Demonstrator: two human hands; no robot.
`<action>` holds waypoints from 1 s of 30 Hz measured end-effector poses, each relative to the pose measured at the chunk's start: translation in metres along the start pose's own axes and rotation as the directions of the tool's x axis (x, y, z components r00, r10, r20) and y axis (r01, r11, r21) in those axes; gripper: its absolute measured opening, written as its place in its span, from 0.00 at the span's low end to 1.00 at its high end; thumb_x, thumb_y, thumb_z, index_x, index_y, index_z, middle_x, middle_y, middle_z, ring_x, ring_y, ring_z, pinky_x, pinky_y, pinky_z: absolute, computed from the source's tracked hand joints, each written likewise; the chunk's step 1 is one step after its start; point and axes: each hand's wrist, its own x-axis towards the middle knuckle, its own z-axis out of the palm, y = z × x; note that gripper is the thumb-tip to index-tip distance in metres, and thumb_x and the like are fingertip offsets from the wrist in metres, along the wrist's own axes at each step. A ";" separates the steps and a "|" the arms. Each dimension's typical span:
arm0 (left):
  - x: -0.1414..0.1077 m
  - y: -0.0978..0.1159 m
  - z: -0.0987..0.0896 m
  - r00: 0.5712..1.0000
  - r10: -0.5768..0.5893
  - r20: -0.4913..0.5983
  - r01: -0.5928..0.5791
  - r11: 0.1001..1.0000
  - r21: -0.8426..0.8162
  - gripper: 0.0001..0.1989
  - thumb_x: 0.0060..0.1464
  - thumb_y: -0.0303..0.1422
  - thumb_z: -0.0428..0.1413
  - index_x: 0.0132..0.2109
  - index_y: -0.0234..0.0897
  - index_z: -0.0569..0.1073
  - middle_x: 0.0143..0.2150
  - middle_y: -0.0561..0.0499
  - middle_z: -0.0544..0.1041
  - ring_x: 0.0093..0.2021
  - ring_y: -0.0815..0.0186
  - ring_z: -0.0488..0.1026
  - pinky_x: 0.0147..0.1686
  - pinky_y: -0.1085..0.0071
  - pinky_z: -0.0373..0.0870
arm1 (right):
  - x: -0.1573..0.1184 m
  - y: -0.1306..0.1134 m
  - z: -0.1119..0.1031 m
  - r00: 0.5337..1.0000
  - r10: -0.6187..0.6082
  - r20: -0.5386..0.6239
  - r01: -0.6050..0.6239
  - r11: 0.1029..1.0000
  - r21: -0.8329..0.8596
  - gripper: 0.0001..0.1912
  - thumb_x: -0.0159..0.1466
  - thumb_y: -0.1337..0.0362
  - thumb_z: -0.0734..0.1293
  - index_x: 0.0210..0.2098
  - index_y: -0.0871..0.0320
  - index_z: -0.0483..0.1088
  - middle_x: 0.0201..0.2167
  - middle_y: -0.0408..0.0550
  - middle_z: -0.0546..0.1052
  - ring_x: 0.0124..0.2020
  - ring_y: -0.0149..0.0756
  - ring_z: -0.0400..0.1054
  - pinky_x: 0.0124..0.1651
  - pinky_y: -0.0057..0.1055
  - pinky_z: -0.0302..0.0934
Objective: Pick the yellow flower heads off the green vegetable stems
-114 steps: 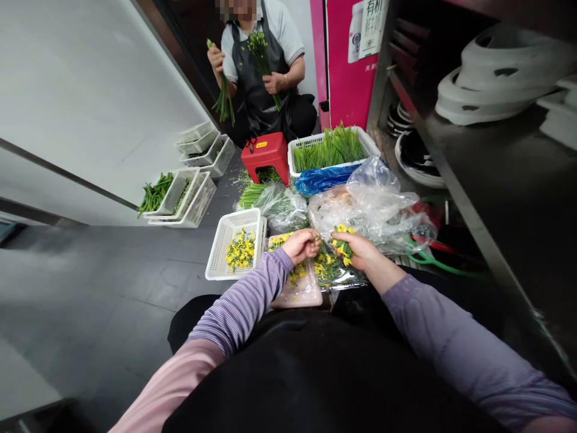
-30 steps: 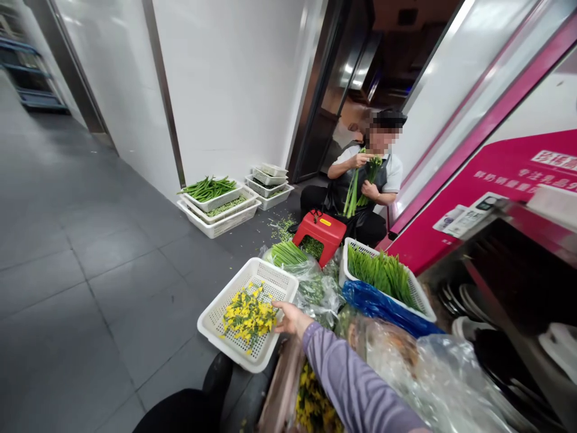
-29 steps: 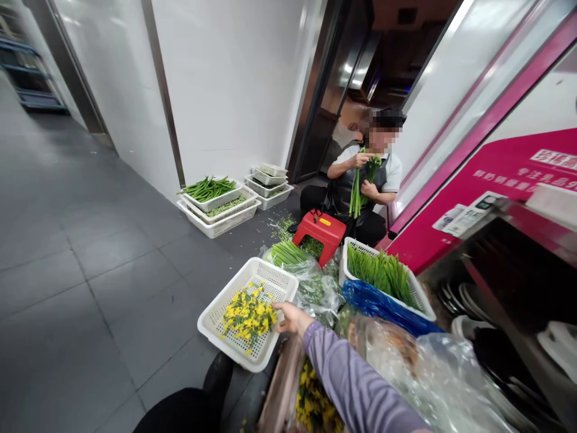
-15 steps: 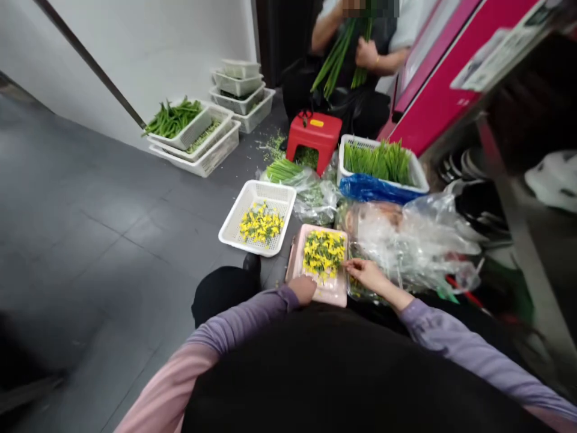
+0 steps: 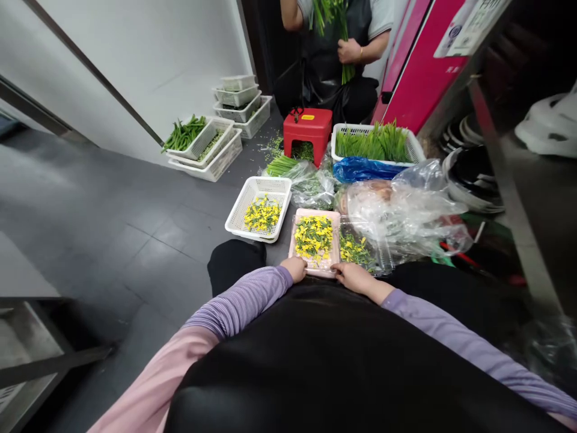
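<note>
A pink tray point(image 5: 337, 240) stands close to my lap with yellow flowers on green stems point(image 5: 314, 236) spread in it. My left hand point(image 5: 296, 268) is closed on the tray's near left corner. At the near right corner, my right hand point(image 5: 354, 275) pinches the rim between thumb and fingers. Beside it on the right, more yellow-flowered stems point(image 5: 356, 249) lie in a clear plastic container. A white mesh basket point(image 5: 234, 219) with yellow flowers stands on the floor beyond, to the left.
Behind stand a red stool point(image 5: 308, 125), a white basket of green stalks point(image 5: 417, 147) and stacked white baskets point(image 5: 211, 168). Clear plastic bags point(image 5: 396, 210) lie at the right. A person point(image 5: 333, 60) opposite holds green stalks. Metal shelving point(image 5: 518, 210) rises at the right edge.
My right hand has moved from the tray's right side to its near right corner. My left hand stays at the near left. The view has shifted, and the other person's stalks are higher.
</note>
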 end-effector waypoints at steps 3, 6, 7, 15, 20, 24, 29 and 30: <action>0.014 0.009 -0.003 0.993 -0.076 -0.088 0.068 0.994 -0.091 0.15 0.53 0.36 0.44 0.36 0.35 0.74 0.37 0.44 0.74 0.40 0.63 0.70 0.42 0.70 0.63 | -0.005 -0.003 -0.001 1.000 -0.019 0.008 0.019 0.999 0.048 0.18 0.55 0.66 0.60 0.45 0.56 0.69 0.40 0.53 0.74 0.40 0.40 0.68 0.41 0.30 0.57; 0.045 0.020 0.001 0.988 -0.094 -0.126 0.058 0.962 -0.267 0.14 0.52 0.35 0.46 0.38 0.36 0.74 0.36 0.46 0.75 0.39 0.66 0.70 0.41 0.72 0.63 | -0.012 -0.003 -0.002 0.999 -0.035 -0.028 0.039 0.990 0.134 0.15 0.56 0.66 0.59 0.41 0.55 0.71 0.37 0.51 0.75 0.38 0.38 0.68 0.40 0.29 0.57; 0.057 0.025 0.004 0.987 -0.115 -0.111 0.071 0.937 -0.342 0.13 0.51 0.35 0.48 0.39 0.36 0.74 0.36 0.46 0.75 0.37 0.67 0.71 0.40 0.73 0.63 | -0.015 -0.002 -0.003 0.998 -0.034 -0.048 0.042 0.985 0.168 0.15 0.56 0.66 0.58 0.40 0.55 0.71 0.36 0.50 0.75 0.38 0.37 0.68 0.39 0.29 0.57; 0.108 0.031 0.027 0.939 -0.343 0.016 0.268 0.705 -0.656 0.16 0.48 0.40 0.50 0.33 0.32 0.74 0.25 0.48 0.74 0.24 0.70 0.68 0.27 0.76 0.62 | -0.027 0.008 -0.004 0.976 0.143 -0.166 -0.054 0.892 0.448 0.12 0.56 0.65 0.59 0.35 0.56 0.73 0.29 0.45 0.75 0.31 0.35 0.68 0.37 0.31 0.58; 0.089 0.030 0.016 0.953 -0.302 0.016 0.245 0.740 -0.627 0.10 0.44 0.35 0.52 0.31 0.32 0.74 0.24 0.50 0.73 0.25 0.71 0.68 0.25 0.78 0.60 | -0.008 -0.001 -0.009 0.908 0.413 -0.073 -0.192 0.564 0.804 0.11 0.53 0.64 0.62 0.34 0.60 0.71 0.17 0.40 0.69 0.18 0.28 0.61 0.25 0.27 0.57; 0.058 0.039 0.000 0.985 -0.148 -0.092 0.071 0.822 -0.565 0.11 0.45 0.37 0.52 0.29 0.34 0.74 0.23 0.52 0.72 0.25 0.72 0.67 0.26 0.78 0.61 | 0.012 -0.016 -0.015 0.885 0.459 0.078 -0.197 0.217 0.956 0.11 0.51 0.63 0.65 0.32 0.61 0.71 0.17 0.42 0.70 0.18 0.26 0.60 0.22 0.24 0.56; 0.030 0.045 -0.017 0.991 -0.045 -0.129 -0.053 0.747 -0.662 0.13 0.49 0.38 0.48 0.31 0.33 0.72 0.23 0.52 0.71 0.20 0.74 0.66 0.22 0.78 0.62 | 0.018 -0.023 -0.018 0.903 0.428 0.029 -0.141 0.231 0.963 0.09 0.47 0.64 0.68 0.28 0.61 0.71 0.16 0.41 0.70 0.17 0.26 0.60 0.22 0.25 0.56; 0.028 0.045 -0.020 0.994 -0.066 -0.083 -0.013 0.696 -0.718 0.12 0.50 0.37 0.48 0.33 0.33 0.71 0.22 0.53 0.71 0.18 0.74 0.65 0.20 0.78 0.62 | 0.016 -0.022 -0.018 0.902 0.432 0.000 -0.133 0.277 0.952 0.10 0.47 0.63 0.67 0.29 0.61 0.72 0.17 0.41 0.70 0.17 0.26 0.59 0.23 0.26 0.57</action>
